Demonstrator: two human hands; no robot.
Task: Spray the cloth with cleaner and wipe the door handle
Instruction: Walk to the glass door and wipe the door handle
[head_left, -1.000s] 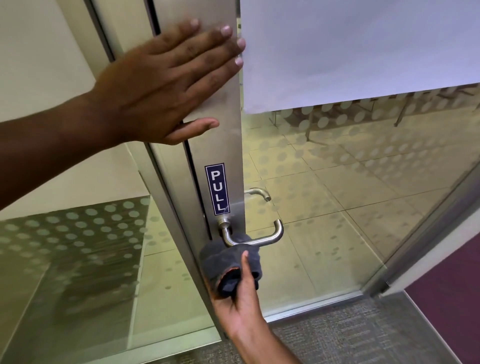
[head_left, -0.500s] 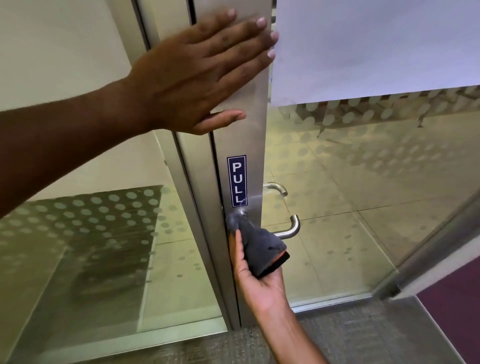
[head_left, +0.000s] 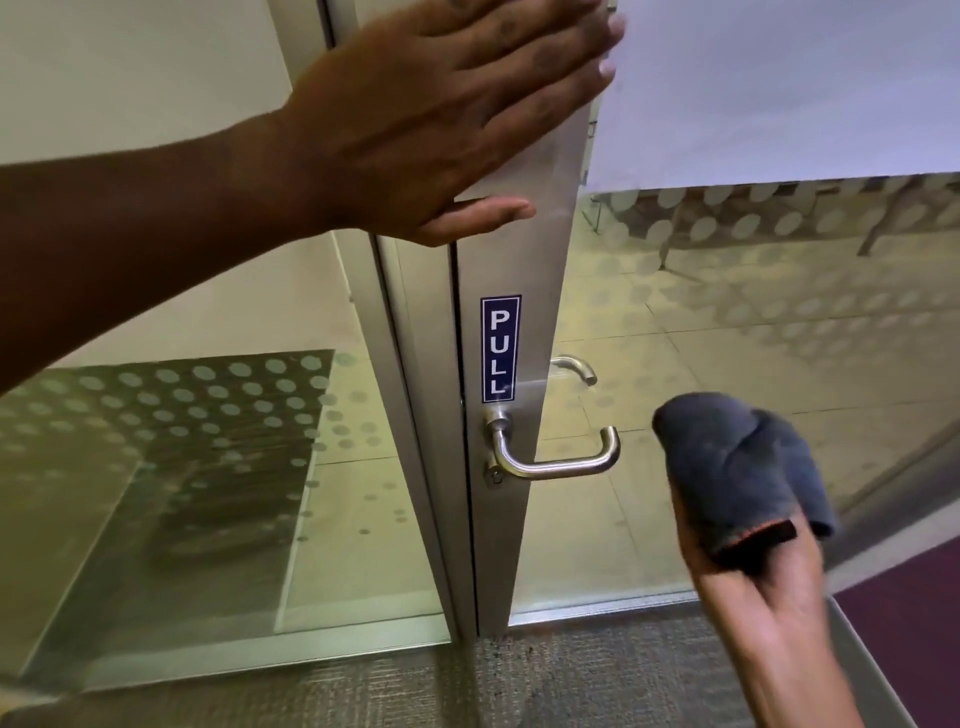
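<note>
Head cam had the left hand (head_left: 415, 130) flat on the door frame (head_left: 519, 291) above the PULL sticker (head_left: 500, 349), fingers straight. Right hand (head_left: 769, 587) was palm-up, fingers tucked inside the cloth (head_left: 737, 467) — gripping it, held off to the right of the handle (head_left: 558, 462), not touching.

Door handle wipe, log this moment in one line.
left hand flat on door frame | right hand holds cloth | cloth off handle
</note>
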